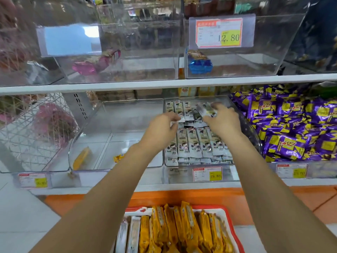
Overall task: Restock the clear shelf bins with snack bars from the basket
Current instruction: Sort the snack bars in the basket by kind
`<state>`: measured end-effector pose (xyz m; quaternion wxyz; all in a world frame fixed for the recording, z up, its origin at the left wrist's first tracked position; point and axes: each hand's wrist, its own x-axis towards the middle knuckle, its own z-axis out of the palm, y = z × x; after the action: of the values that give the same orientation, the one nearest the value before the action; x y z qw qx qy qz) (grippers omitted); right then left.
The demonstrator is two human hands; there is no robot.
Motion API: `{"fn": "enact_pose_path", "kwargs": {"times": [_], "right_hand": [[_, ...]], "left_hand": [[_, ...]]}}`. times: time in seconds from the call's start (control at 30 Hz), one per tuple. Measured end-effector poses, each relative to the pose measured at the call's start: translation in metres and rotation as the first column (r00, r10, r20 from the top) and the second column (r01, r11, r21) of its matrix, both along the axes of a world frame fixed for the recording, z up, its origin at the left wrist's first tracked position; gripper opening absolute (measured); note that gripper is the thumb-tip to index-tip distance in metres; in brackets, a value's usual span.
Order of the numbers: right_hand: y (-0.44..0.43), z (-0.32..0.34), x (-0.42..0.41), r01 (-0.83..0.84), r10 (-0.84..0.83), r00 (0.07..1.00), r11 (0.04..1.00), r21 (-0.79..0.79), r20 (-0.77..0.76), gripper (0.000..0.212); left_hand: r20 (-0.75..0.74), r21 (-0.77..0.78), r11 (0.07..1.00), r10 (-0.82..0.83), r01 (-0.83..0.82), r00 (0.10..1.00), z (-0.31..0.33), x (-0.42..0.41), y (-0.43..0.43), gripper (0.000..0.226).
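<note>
While your right hand [222,121] grips blurred grey-white snack bars [197,143] at the twelve o'clock end of the clear bin [164,143], your left hand [160,128] curls at a bar; a pinch I cannot tell. Released loosely, they could skew the neat rows. The basket [235,232] sits at six o'clock

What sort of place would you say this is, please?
Most likely a shop's snack aisle: clear shelf bins hold wrapped snack bars, price tags sit on the bin fronts, and a red basket of yellow bars sits below.
</note>
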<state>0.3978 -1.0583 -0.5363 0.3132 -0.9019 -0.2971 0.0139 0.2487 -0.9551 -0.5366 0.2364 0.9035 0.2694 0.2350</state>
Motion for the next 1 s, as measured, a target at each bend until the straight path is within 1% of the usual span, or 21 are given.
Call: {"fn": "enact_pose_path", "kwargs": {"times": [0.07,0.13,0.17,0.27,0.33,0.43,0.5,0.53,0.6,0.63,0.67,0.7,0.77,0.83,0.9,1.0], "right_hand": [[0.019,-0.005,0.019,0.017,-0.014,0.999,0.998,-0.068,0.043,0.053],[0.033,-0.010,0.028,0.023,-0.017,0.998,0.992,-0.124,0.055,0.061],[0.039,-0.012,0.030,0.013,-0.005,0.998,0.993,-0.121,0.061,0.061],[0.051,-0.016,0.029,-0.051,0.057,0.996,0.995,-0.082,0.071,0.043],[0.057,-0.018,0.026,-0.097,0.103,0.993,0.992,-0.082,0.062,0.040],[0.059,-0.018,0.025,-0.134,0.139,0.990,0.985,-0.109,0.036,0.044],[0.056,-0.015,0.022,-0.136,0.135,0.991,0.987,-0.084,-0.018,0.045],[0.052,-0.013,0.020,-0.118,0.117,0.993,0.991,-0.068,-0.025,0.045],[0.042,-0.006,0.008,-0.080,0.080,0.997,0.996,-0.025,0.015,0.038],[0.035,-0.002,0.000,-0.081,0.080,0.996,0.997,0.013,0.044,0.030],[0.027,0.001,-0.012,-0.097,0.093,0.994,0.993,0.064,0.065,0.020],[0.018,0.005,-0.027,-0.122,0.115,0.991,0.987,0.106,0.067,0.014],[-0.003,0.008,-0.061,-0.193,0.185,0.980,0.973,0.128,0.071,0.020],[-0.021,0.006,-0.097,-0.297,0.291,0.954,0.949,0.102,0.069,0.028],[-0.031,-0.004,-0.128,-0.416,0.414,0.909,0.907,0.062,0.040,0.026],[-0.035,-0.029,-0.172,-0.569,0.561,0.821,0.819,-0.074,-0.110,0.020]], "left_hand": [[-0.096,0.090,0.994,-0.054,0.063,0.994,-0.001,0.008,0.005,0.026],[-0.155,0.131,0.986,-0.081,0.101,0.985,-0.001,0.014,0.010,0.027],[-0.179,0.137,0.983,-0.093,0.119,0.979,-0.001,0.017,0.014,0.028],[-0.230,0.145,0.978,-0.114,0.150,0.966,-0.004,0.023,0.021,0.029],[-0.224,0.139,0.980,-0.111,0.145,0.968,-0.006,0.024,0.023,0.029],[-0.191,0.103,0.985,-0.114,0.135,0.975,-0.006,0.021,0.020,0.029],[-0.121,0.084,0.989,-0.114,0.125,0.986,-0.004,0.014,0.014,0.029],[-0.066,0.068,0.992,-0.107,0.111,0.992,-0.004,0.008,0.011,0.027],[0.042,0.011,0.997,-0.076,0.075,0.996,-0.004,-0.011,0.005,0.022],[0.089,-0.014,0.998,-0.056,0.057,0.994,-0.004,-0.024,0.001,0.025],[0.115,-0.042,0.998,-0.034,0.039,0.993,-0.005,-0.038,-0.003,0.032],[0.123,-0.075,0.997,-0.020,0.029,0.992,-0.007,-0.054,-0.007,0.041],[0.098,-0.137,0.991,0.007,0.006,0.995,-0.013,-0.091,-0.014,0.056],[0.036,-0.197,0.979,0.060,-0.051,0.998,-0.023,-0.133,-0.017,0.060],[-0.029,-0.285,0.948,0.142,-0.144,0.989,-0.034,-0.172,-0.018,0.057],[-0.195,-0.374,0.859,0.294,-0.348,0.936,-0.062,-0.230,-0.016,0.039]]}}
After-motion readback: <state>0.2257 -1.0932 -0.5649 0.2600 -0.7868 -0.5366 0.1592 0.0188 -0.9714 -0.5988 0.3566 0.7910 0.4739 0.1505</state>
